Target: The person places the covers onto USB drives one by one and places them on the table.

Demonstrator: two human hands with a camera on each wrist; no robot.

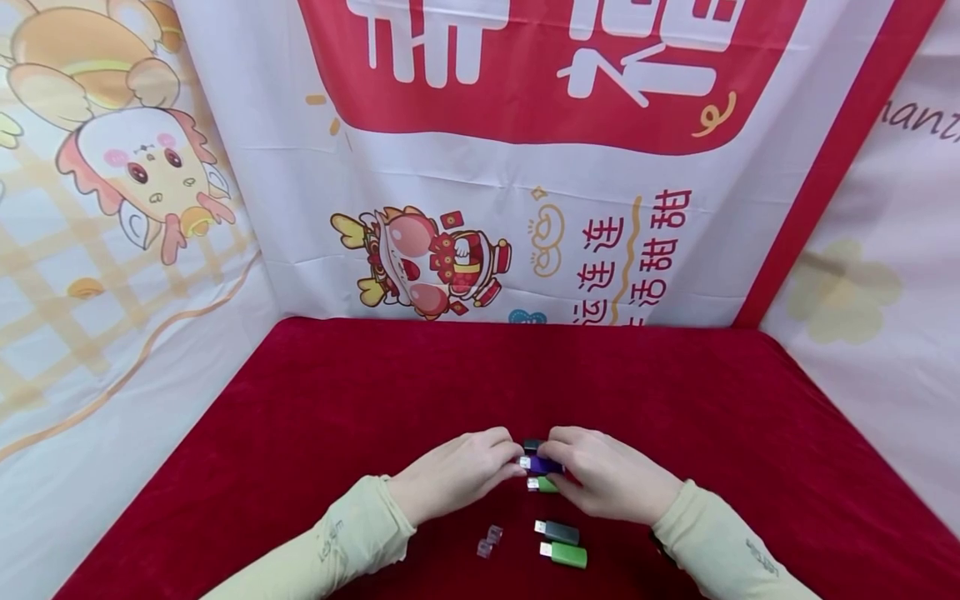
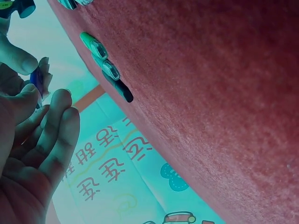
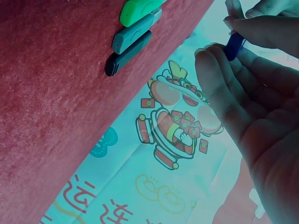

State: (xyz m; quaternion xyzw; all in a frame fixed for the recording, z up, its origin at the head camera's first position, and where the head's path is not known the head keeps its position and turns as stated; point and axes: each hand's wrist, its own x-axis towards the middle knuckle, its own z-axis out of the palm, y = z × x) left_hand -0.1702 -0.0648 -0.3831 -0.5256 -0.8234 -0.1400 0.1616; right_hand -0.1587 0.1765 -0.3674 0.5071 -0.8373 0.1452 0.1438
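Observation:
Between the fingertips of both hands, above the red cloth, is a purple USB stick (image 1: 547, 466) with its silver plug facing left. My right hand (image 1: 603, 475) pinches the purple body between thumb and fingers. The fingertips of my left hand (image 1: 463, 468) pinch it at the plug end. In the right wrist view the purple stick (image 3: 235, 45) stands tilted between the two thumbs. Under the hands a green USB stick (image 1: 546, 484) and a dark USB stick (image 1: 533, 446) lie partly hidden. A row of several sticks, one of them a dark stick (image 2: 124, 91), shows in the left wrist view.
Nearer the body lie a grey USB stick (image 1: 558, 532) and a green one, plugs to the left. Two small clear caps (image 1: 491, 540) sit left of them. Red cloth (image 1: 390, 379) covers the table, with printed white curtains (image 1: 277, 233) at the back and both sides.

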